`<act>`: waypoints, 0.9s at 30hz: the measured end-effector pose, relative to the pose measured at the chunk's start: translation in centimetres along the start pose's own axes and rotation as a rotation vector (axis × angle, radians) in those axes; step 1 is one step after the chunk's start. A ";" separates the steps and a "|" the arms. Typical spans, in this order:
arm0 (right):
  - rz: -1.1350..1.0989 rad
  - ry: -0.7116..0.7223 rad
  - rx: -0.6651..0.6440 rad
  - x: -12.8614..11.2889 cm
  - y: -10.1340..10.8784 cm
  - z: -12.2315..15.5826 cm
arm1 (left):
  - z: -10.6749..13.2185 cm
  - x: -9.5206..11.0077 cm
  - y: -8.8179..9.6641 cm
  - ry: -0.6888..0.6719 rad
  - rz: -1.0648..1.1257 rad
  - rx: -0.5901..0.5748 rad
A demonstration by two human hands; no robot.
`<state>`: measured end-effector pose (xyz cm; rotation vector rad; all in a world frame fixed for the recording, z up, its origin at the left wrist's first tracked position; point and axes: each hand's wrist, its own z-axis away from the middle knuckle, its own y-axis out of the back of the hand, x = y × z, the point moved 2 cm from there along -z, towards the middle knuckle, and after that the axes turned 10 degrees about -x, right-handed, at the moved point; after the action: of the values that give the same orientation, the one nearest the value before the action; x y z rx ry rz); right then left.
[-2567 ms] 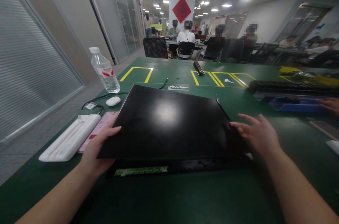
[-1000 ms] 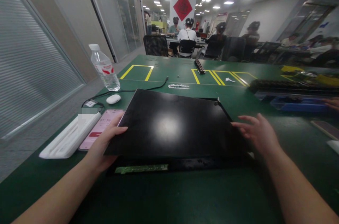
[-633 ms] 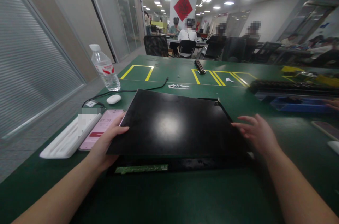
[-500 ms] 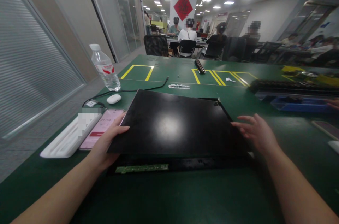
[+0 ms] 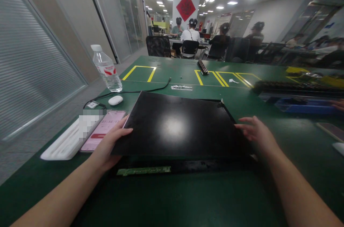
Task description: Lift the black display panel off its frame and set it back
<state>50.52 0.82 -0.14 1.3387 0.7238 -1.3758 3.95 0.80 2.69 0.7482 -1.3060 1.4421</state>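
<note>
Here the left hand [image 5: 109, 146] is pinching the left edge of the black panel [image 5: 174, 126], thumb lying on top, fingers tucking underneath. The panel is sitting at the middle of the green table [image 5: 188, 202], its left side tilting up over a black frame [image 5: 204, 166], with a green circuit strip [image 5: 143, 171] showing along the near edge. Across at the right edge, the right hand [image 5: 259, 135] is holding its fingers loosely spread, fingertips reaching the rim; whether they're touching, I can't tell. Just beside the left hand, a pink-screened phone [image 5: 100, 130] is lying next to a long white case [image 5: 64, 146], while a water bottle [image 5: 106, 71] is standing beyond, near a small white rounded case [image 5: 115, 100].
</note>
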 end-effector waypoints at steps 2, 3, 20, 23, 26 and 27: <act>0.024 0.008 0.000 0.0 -0.1 0.1 | -0.1 -0.2 0.1 -0.008 -0.008 -0.005; 0.031 0.014 0.004 0.1 -0.1 0.1 | -0.1 -0.2 0.2 -0.009 -0.010 -0.009; 0.207 0.091 0.009 1.1 0.3 -0.2 | 0.0 -0.3 0.2 -0.032 -0.037 0.077; 0.267 0.122 0.017 0.9 0.3 -0.1 | 0.0 -0.3 0.2 -0.023 -0.048 0.078; 0.301 0.165 0.014 0.5 0.2 0.1 | 0.1 -0.3 0.2 -0.012 -0.055 0.076; 0.311 0.173 0.016 0.4 0.1 0.3 | 0.2 -0.3 0.2 -0.011 -0.060 0.076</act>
<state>50.59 0.47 -0.41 1.5246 0.5888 -1.0301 3.87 0.59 2.40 0.8389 -1.2326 1.4478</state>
